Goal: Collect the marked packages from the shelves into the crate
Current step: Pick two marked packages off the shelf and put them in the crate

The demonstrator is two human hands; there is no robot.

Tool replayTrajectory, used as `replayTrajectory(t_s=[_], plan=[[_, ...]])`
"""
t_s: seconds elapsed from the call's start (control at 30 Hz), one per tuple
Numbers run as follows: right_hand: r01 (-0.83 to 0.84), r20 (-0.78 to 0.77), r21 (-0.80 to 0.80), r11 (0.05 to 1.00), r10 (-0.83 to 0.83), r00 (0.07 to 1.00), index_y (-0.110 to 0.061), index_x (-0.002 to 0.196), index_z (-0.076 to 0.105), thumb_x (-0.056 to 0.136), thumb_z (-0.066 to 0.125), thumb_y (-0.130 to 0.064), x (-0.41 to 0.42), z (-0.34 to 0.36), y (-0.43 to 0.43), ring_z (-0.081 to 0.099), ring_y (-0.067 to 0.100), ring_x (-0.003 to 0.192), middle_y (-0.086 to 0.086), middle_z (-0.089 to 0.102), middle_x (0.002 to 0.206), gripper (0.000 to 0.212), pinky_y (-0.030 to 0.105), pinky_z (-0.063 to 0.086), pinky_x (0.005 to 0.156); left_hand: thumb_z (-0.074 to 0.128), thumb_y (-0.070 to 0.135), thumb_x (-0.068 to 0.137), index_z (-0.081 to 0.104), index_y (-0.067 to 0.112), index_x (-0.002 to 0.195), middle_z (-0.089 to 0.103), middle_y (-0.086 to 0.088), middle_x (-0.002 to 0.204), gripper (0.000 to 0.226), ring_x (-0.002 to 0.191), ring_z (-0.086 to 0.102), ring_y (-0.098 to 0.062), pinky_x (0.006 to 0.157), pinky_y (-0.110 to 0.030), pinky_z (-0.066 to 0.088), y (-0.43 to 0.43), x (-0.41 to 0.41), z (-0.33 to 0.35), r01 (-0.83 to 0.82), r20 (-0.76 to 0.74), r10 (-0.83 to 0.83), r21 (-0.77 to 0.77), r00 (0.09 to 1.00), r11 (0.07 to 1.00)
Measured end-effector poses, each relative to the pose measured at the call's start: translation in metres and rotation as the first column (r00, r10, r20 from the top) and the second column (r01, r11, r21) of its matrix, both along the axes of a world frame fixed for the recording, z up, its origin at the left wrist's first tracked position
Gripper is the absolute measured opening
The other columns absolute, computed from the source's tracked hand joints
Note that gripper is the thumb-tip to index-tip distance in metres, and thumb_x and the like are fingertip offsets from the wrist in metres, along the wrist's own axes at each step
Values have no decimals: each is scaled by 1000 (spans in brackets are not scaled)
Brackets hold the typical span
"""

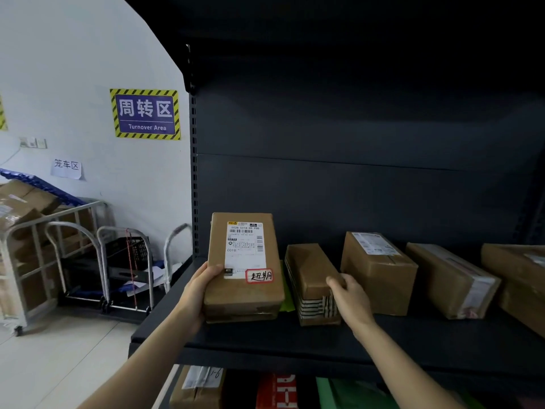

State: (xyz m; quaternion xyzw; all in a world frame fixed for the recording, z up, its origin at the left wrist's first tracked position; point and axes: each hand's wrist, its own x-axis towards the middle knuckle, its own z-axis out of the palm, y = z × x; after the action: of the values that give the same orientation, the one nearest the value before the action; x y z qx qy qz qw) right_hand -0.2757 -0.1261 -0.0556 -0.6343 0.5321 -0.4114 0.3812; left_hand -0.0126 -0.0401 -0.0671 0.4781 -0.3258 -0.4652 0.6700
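Left hand [200,293] is on the marked package [244,267], thumb over the top face and fingers wrapped under its left side. That's the flat brown parcel at the left end of the dark metal shelf [265,349], close to the front edge. Its face is tipped up towards the person, showing a white shipping label and, at the label's lower right corner, a red-bordered sticker [259,276] with handwritten characters.

Right hand [351,299] is on the narrow box [309,278] just beside it. The thumb lies on the top and the fingers curl down its right side, so that's a grasp. The box has striped tape on the end facing the front edge. A bit of green [287,299] shows between the two parcels.

Further along towards the right end stand a labelled carton [380,273], a long box [451,281] and another carton [519,278] cut off by the frame.

The lower shelf holds a brown carton [197,388], a red package [277,391] and a green bag [348,391].

Off to the left, hand trolleys [126,267] and a cage cart [29,231] piled with cartons stand against the white wall, under a "Turnover Area" sign [146,114].
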Motion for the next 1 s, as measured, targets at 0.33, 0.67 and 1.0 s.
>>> replayTrajectory(t_s=[0.33, 0.67, 1.0], plan=[[5, -830, -108, 994, -94, 550, -25, 141, 29, 78, 38, -73, 37, 33, 1, 33, 34, 128, 15, 35, 142, 80, 42, 36, 96, 60, 36, 85, 64, 34, 104, 68, -11, 114, 20, 110, 60, -37, 95, -51, 48, 3, -1, 3, -3, 42, 2, 29, 999, 1000], [-73, 55, 260, 963, 60, 997, -21, 130, 43, 90, 39, -52, -1, 25, -3, 51, 20, 96, 3, 52, 112, 51, 37, 46, 76, 63, 35, 82, 62, 31, 111, 67, -13, 115, 29, 110, 60, -39, 98, -57, 46, 3, -2, 5, -8, 46, 8, 9, 999, 1000], [11, -173, 37, 999, -5, 985, -18, 92, 59, 96, 38, -35, -11, 3, -10, 53, 10, 78, 6, 64, 99, 27, 34, 46, 79, 59, 37, 86, 61, 35, 104, 66, -11, 114, 18, 109, 60, -37, 97, -53, 48, 4, -4, 6, -18, 66, 15, 46, 998, 999]])
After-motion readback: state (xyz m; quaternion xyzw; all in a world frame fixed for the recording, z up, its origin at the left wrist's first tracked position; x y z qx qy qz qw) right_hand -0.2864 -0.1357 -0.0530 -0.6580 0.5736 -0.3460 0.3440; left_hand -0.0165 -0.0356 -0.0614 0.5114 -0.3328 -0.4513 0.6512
